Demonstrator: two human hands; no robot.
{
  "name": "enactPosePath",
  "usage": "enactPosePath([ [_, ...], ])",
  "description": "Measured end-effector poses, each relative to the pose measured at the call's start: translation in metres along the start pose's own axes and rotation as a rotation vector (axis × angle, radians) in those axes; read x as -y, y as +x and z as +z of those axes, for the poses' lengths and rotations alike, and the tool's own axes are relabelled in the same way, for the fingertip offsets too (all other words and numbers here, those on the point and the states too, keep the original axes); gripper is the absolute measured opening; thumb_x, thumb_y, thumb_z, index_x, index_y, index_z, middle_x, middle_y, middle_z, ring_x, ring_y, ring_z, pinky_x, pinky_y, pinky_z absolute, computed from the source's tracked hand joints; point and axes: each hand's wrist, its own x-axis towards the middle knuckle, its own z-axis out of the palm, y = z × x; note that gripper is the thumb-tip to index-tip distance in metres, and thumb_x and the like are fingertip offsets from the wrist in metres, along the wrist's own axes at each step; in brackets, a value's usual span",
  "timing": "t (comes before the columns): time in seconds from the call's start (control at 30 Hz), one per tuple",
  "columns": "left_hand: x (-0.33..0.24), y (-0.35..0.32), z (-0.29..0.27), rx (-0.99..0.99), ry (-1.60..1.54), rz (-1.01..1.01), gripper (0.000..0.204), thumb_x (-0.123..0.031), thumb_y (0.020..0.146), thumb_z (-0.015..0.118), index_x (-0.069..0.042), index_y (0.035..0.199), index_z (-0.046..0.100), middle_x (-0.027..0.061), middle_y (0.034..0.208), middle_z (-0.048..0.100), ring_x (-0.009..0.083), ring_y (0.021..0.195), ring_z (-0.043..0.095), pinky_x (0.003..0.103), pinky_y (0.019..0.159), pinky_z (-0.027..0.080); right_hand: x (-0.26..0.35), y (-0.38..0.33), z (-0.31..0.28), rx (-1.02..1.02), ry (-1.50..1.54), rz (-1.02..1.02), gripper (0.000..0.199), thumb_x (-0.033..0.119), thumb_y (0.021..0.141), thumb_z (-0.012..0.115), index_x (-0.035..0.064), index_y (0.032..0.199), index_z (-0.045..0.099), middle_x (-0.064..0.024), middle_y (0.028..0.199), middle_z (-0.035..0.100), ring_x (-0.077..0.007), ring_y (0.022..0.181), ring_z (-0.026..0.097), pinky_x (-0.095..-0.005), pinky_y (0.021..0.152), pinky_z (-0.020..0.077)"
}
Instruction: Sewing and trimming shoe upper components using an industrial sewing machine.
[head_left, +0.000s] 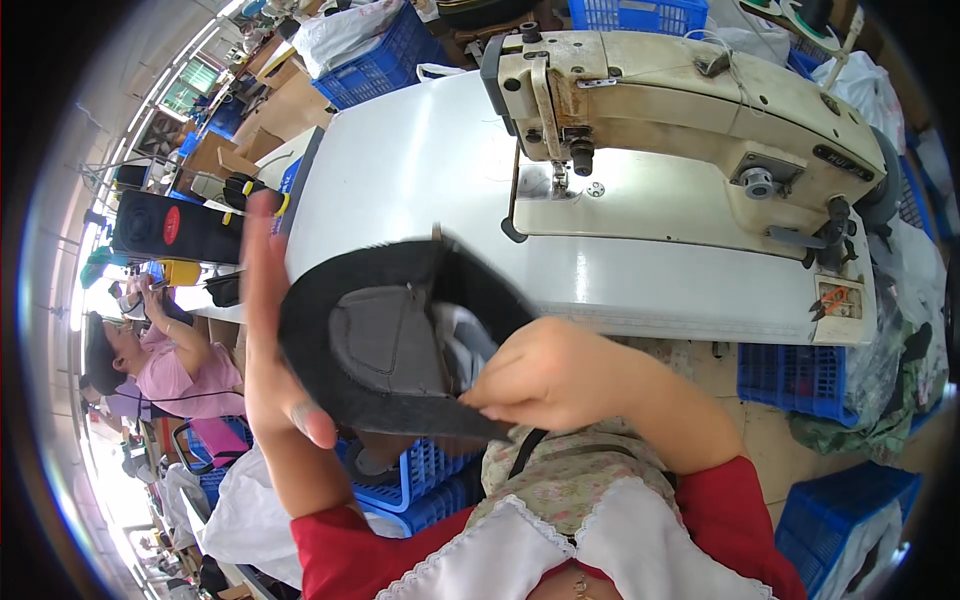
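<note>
In front of my chest hangs a black sewn fabric piece (365, 335), curved along its left side, with a dark grey stitched panel inside and a hollow showing light lining. Its exact kind is unclear. My right hand (545, 375) pinches its lower right edge between thumb and fingers. At the piece's left side, my left hand (270, 330) is held upright, fingers stretched and thumb apart, somewhat blurred by motion. It is close to the curved edge; whether it touches is hard to tell.
Ahead stands a cream sewing machine (690, 130) on a white table (400, 150). Orange-handled snips (832, 303) lie at the table's right corner. Blue crates (800, 380) stand below and around. A person in pink (185, 365) works at the left.
</note>
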Motion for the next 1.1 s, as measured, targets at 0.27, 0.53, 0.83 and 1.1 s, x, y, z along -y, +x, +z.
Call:
enactPosePath([
  [0.27,0.035,0.036,0.023,0.671,0.209,-0.195,0.069,-0.067,0.059,0.081,-0.007,0.057,0.048,0.0024,0.058,0.049,0.0181,0.056,0.051,0.032,0.051,0.036,-0.031,-0.032,0.053,0.112,0.206,0.366,0.018,0.021,0.088,0.074,0.0044,0.092,0.07,-0.006,0.078,0.067,-0.0198,0.071,0.064,-0.03,0.068,0.0485],
  [0.53,0.114,0.069,0.157,1.044,0.714,0.052,0.076,-0.078,0.074,0.059,-0.002,0.066,0.061,0.0188,0.062,0.059,0.0395,0.065,0.061,0.047,0.062,0.048,-0.076,-0.066,0.056,-0.545,0.817,0.824,0.043,0.022,0.087,0.076,-0.0041,0.118,0.063,-0.0057,0.107,0.069,-0.0114,0.095,0.063,-0.0281,0.088,0.0491],
  [0.83,0.15,0.061,0.185,0.911,0.658,0.18,0.064,-0.065,0.08,0.063,-0.003,0.066,0.062,0.0169,0.062,0.06,0.0379,0.064,0.061,0.046,0.062,0.048,-0.034,-0.073,0.013,-0.512,-0.493,0.851,0.061,0.033,0.088,0.068,-0.0026,0.134,0.05,-0.024,0.118,0.059,-0.0405,0.107,0.058,-0.0449,0.093,0.0477],
  [1.1,0.166,0.068,0.191,0.901,0.697,0.149,0.064,-0.065,0.08,0.062,-0.004,0.065,0.061,0.0156,0.062,0.059,0.0359,0.064,0.062,0.045,0.061,0.049,-0.081,-0.063,0.023,-0.555,-0.309,0.641,0.05,0.037,0.091,0.067,0.0015,0.126,0.059,-0.02,0.129,0.056,-0.0358,0.115,0.057,-0.0428,0.099,0.0449],
])
